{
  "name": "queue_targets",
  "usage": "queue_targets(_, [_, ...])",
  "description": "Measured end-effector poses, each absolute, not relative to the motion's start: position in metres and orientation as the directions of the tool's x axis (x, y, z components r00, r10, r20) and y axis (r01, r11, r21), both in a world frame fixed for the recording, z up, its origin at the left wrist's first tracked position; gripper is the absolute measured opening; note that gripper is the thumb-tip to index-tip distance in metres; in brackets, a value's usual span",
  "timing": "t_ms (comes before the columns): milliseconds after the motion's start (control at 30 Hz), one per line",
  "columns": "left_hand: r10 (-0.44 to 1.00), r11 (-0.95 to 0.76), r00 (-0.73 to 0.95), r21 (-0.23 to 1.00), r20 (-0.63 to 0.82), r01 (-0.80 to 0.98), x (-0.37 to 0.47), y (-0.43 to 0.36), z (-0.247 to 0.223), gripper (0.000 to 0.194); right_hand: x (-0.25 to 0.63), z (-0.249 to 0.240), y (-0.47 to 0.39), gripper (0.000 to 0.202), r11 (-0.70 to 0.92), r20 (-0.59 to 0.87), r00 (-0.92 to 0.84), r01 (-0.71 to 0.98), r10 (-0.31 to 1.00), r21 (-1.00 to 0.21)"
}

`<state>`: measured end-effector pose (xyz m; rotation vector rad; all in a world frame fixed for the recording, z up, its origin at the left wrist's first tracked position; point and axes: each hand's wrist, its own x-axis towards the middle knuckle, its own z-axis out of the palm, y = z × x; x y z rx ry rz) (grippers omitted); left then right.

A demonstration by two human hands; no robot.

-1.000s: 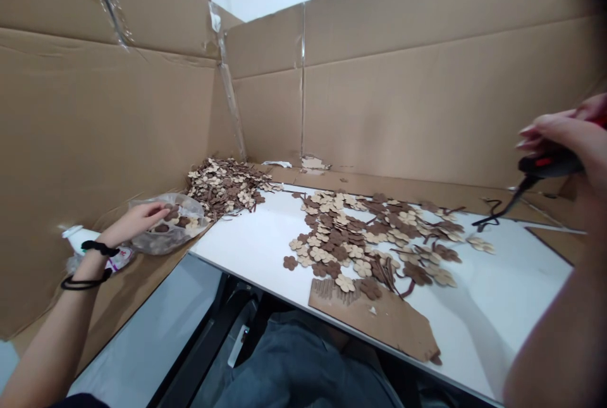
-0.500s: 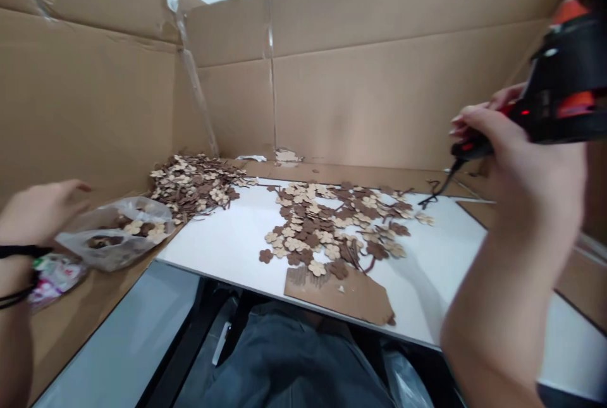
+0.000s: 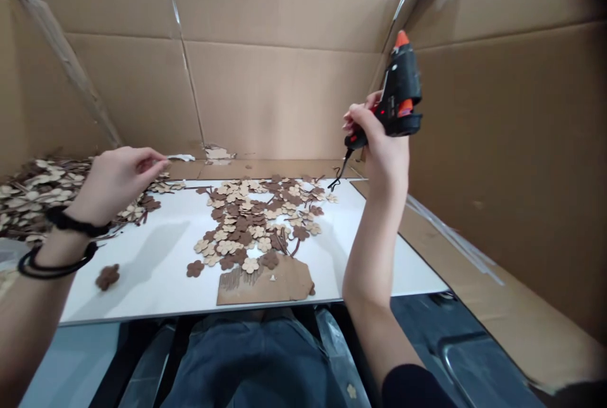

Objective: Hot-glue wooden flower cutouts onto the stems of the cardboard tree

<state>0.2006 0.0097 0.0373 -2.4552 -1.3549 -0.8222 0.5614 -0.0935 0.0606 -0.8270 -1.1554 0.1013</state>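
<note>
My right hand (image 3: 372, 120) is wrapped round the handle of a black and orange glue gun (image 3: 402, 85). It is raised above the board, orange nozzle up, red light lit, cord hanging below. My left hand (image 3: 126, 174) hovers over the board's left part, thumb and forefinger pinched together. Whether anything small is between the fingertips cannot be made out. Below that wrist is a slightly blurred dark brown flower piece (image 3: 108, 277). Brown and beige flower cutouts (image 3: 251, 218) lie heaped mid-board, mixed with thin brown stems. A cardboard scrap (image 3: 265, 284) lies at the front edge.
The white board (image 3: 156, 294) is enclosed by tall cardboard walls (image 3: 284, 98). A big pile of flower cutouts and stems (image 3: 42, 193) fills the back left. Part of a plastic bag (image 3: 12, 253) shows at the left edge. White strips (image 3: 455, 237) lie on cardboard at right.
The view has swung right. My left hand has moved from above the plastic bag to over the board, fingers now pinched. A brown flower piece has appeared at the left. The glue gun stays held up.
</note>
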Motion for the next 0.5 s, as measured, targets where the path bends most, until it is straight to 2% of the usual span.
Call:
queue_targets(100, [0.681,-0.653,0.441,0.212,0.585,0.727,0.231,0.014,0.049,0.043,0.564,0.062,-0.095,0.022,0.735,0.773,0.435,0.301,0.461,-0.608])
queue_targets(200, [0.622,-0.744,0.567,0.184,0.54,0.642,0.256,0.004,0.059,0.043,0.566,0.063,-0.096,0.021,0.754,0.757,0.459,0.242,0.466,-0.611])
queue_targets(333, [0.591,-0.799,0.75,0.086,0.296,0.595,0.238,-0.005,0.048,0.041,0.566,0.062,-0.098,0.019,0.791,0.762,0.524,0.242,0.381,-0.562])
queue_targets(400, [0.661,-0.739,0.718,0.024,0.216,0.673,0.2,-0.011,0.027,0.041,0.567,0.061,-0.098,0.019,0.814,0.779,0.527,0.25,0.339,-0.524])
queue_targets(500, [0.845,-0.527,0.525,-0.013,0.102,0.85,0.138,-0.024,-0.021,0.041,0.571,0.06,-0.097,0.016,0.784,0.78,0.54,0.314,0.316,-0.535])
